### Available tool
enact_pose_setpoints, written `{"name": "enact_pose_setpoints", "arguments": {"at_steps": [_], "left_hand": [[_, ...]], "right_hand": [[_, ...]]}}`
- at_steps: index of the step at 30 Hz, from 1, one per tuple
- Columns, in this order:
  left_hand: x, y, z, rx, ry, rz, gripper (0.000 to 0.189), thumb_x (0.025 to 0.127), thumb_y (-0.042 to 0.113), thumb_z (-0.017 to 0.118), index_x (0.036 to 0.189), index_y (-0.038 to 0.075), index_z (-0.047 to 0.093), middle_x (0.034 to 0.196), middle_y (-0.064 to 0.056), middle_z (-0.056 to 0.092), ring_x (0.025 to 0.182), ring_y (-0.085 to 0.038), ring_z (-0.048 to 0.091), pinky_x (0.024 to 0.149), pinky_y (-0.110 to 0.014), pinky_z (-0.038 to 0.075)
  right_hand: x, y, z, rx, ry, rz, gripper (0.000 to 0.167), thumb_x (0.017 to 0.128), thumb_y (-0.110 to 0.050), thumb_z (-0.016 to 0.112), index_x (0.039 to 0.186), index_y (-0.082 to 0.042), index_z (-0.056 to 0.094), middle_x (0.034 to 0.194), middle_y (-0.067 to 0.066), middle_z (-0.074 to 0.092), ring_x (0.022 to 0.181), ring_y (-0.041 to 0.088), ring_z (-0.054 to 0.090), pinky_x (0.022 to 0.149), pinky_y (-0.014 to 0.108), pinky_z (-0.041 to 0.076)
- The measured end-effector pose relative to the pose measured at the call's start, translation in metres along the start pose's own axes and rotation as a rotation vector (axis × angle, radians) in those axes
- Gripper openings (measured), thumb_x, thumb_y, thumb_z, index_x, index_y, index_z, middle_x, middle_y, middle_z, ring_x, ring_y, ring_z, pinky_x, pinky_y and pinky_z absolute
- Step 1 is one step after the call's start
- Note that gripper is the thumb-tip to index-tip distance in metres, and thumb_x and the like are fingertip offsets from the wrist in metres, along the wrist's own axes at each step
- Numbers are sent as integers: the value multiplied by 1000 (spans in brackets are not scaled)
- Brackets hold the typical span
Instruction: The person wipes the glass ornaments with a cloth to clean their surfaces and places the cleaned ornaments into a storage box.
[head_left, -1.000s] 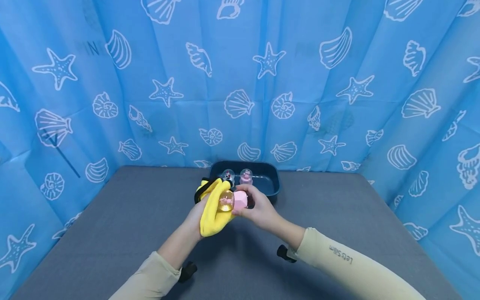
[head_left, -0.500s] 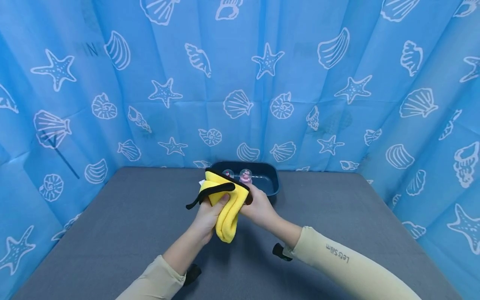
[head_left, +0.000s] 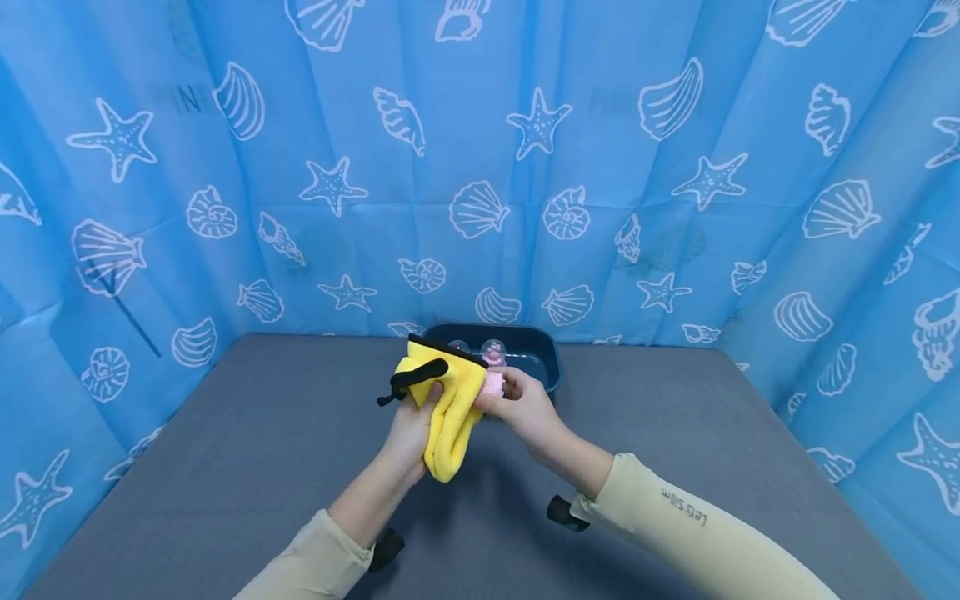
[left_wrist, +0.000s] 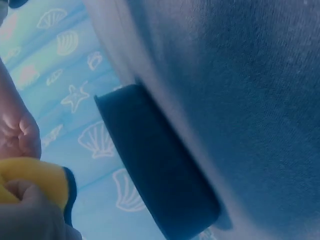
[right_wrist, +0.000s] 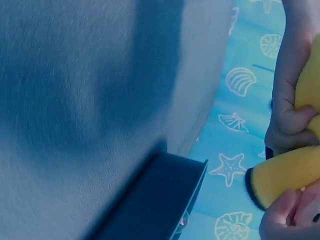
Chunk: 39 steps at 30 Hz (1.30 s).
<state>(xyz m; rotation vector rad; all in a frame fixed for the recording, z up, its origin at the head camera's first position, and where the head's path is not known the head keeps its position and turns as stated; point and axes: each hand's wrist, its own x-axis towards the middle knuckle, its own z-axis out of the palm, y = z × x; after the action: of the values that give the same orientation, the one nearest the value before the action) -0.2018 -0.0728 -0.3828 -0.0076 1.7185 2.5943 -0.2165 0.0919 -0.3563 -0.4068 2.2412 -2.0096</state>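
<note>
My left hand (head_left: 408, 437) grips a folded yellow cloth (head_left: 453, 408) with black edging, its thumb pressed on top. The cloth covers the clear dome of a small snow globe, so only its pink faceted base (head_left: 492, 384) shows. My right hand (head_left: 534, 414) pinches that base between thumb and fingers, to the right of the cloth. In the right wrist view the pink base (right_wrist: 309, 207) sticks out of the cloth at the lower right corner. The left wrist view shows the cloth (left_wrist: 45, 182) under my left thumb.
Behind the hands, a dark blue rectangular tray (head_left: 546, 357) stands on the grey table (head_left: 300, 417). Inside it are a pink snow globe (head_left: 494, 352) and another snow globe (head_left: 460, 346), partly hidden by the cloth. A blue shell-print curtain (head_left: 480, 167) hangs beyond the table.
The globe's dome, bare against the cloth a second ago, is now wrapped over. The pink base, hidden half a second ago, shows again in my right fingers.
</note>
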Motion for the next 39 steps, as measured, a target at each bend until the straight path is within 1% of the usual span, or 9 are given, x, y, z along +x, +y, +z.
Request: {"name": "enact_pose_setpoints", "arguments": {"at_steps": [3,7,16,19,23,27,31,36,39], "left_hand": [[0,7,0,-134,2,-95,60,95,41,54,138,2,38,116,-7,59,100,-11,64,88,-25,51],[-1,15,-2,-223,-42,-231,69,93,55,50,138,4,42,111,-1,63,99,-10,65,89,-25,51],[6,10,1,36,-55,-148,48,98,38,57,131,6,44,111,-6,55,95,-15,60,80,-29,51],[6,8,4,-47,-42,-142,47,100,36,56,131,2,46,108,-6,59,93,-13,63,81,-25,53],[3,12,8,-267,35,-226,49,95,36,62,131,4,50,107,-5,64,95,-12,66,84,-25,53],[-2,17,14,-356,72,-303,46,95,32,63,131,5,51,106,-3,64,93,-10,64,85,-23,51],[-4,19,13,-229,5,-309,48,99,36,56,134,4,48,102,1,60,87,-7,59,82,-16,49],[1,15,-1,-179,-147,-308,72,92,60,52,137,5,43,111,0,59,99,-8,62,90,-23,49],[3,10,-6,-74,-142,-257,71,93,59,53,133,1,44,111,-3,59,98,-9,62,87,-25,51]], "right_hand": [[-1,-2,-2,62,-36,12,44,92,-5,64,131,8,47,109,15,62,91,17,60,86,36,53],[-1,-3,-6,-18,-87,-36,49,89,-4,69,132,6,47,114,16,57,94,19,58,85,35,54],[-3,4,-10,-309,-117,-219,55,82,-5,76,128,2,48,112,12,58,90,22,53,79,35,49],[-4,4,-7,-329,-123,-222,59,81,-11,80,128,-1,46,112,10,60,93,23,49,78,40,46],[-5,3,-5,-294,-146,-224,55,81,-12,80,123,-1,47,112,12,61,93,24,50,78,35,48],[-6,2,-7,-167,-188,-191,51,85,-6,75,125,2,44,113,18,62,90,23,55,77,27,52],[-6,0,-11,-66,-219,-154,51,88,-6,72,127,4,41,116,21,60,92,23,55,78,26,53],[-4,-2,-17,-125,-231,-178,48,86,-4,73,124,4,45,115,19,58,93,26,56,79,27,54],[-1,1,-20,-190,-266,-216,47,85,-3,74,124,3,47,116,18,55,95,27,56,82,28,53]]}}
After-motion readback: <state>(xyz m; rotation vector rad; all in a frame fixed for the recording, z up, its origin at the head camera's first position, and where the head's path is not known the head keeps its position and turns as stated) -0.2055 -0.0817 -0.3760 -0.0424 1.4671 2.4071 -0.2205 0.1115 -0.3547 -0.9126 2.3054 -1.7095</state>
